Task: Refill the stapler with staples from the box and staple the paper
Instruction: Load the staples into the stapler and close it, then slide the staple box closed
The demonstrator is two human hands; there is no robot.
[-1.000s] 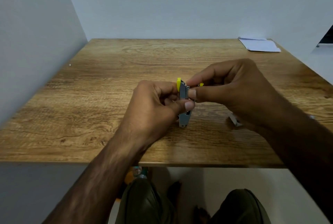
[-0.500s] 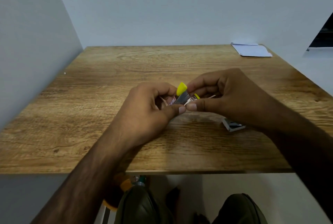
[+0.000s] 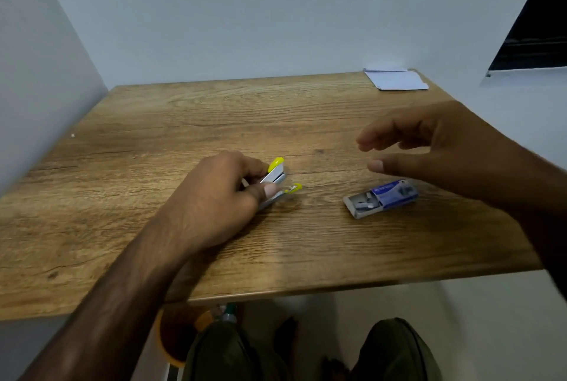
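My left hand (image 3: 214, 196) grips a small silver stapler (image 3: 276, 179) with yellow tips, low over the middle of the wooden table (image 3: 153, 141). The stapler's two arms are spread apart, with one yellow tip up and the other pointing right. To its right lies a blue staple box (image 3: 382, 197), its grey tray slid out to the left with staples showing in it. My right hand (image 3: 429, 147) hovers above the box with fingers loosely spread and holds nothing. White paper (image 3: 395, 79) lies at the far right corner of the table.
Pale walls close in the table on the left, the back and the right. The table's near edge runs across the lower part of the view, with my knees and a yellow-rimmed bin (image 3: 171, 337) below it.
My right hand has let go of the stapler and moved right, above the staple box. My left hand has lowered the stapler toward the table. The box has come fully into view.
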